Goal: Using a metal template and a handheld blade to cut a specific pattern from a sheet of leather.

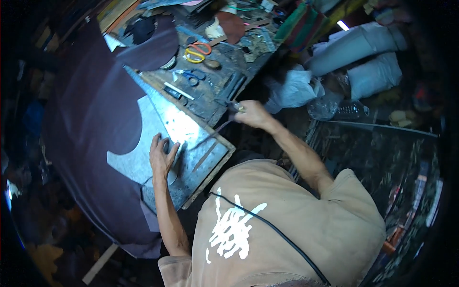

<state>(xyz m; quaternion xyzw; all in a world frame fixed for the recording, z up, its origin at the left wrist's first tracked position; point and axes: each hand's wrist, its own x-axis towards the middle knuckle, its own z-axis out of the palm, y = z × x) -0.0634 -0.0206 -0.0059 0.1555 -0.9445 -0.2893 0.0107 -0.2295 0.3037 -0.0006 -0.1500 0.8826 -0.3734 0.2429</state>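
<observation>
The left hand [161,155] is laid flat, fingers spread, on the grey metal cutting plate [143,162] in its wooden frame on the bench [215,103]. A large dark purple leather sheet [91,129] is draped over the plate's far-left part. The right hand [251,114] is closed around a thin dark strip [215,131], just beyond the plate's right edge. Orange-handled scissors [198,51] lie well beyond the plate.

Sheet [86,119] lies left of the metal plate [191,138]; scissors [198,51] lie behind it.
</observation>
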